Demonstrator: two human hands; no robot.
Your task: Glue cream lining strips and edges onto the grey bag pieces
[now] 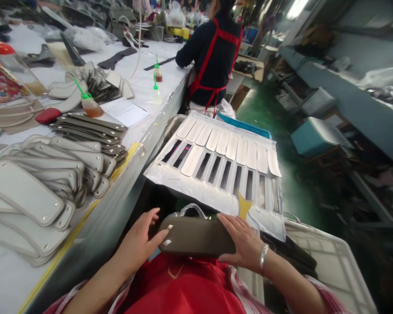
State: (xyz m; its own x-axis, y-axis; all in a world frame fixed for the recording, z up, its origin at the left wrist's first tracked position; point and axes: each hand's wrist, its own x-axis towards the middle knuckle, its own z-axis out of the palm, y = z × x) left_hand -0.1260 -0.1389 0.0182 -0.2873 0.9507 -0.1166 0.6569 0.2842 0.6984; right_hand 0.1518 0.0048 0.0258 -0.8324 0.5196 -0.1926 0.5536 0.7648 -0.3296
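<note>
White-topped workbench at left; near centre, the right hand pinches an olive-brown, round-cornered, leather-like panel. The left hand spreads its fingers, thumb at the panel's left end; even, light support should keep it steady.

We look from one head-worn camera, forward and down, with the left hand and right hand close below us, the bench running away leftward and the green floor farther off rightward.

Green floor runs beside a blue-grey bench — bright light overhead.
</note>
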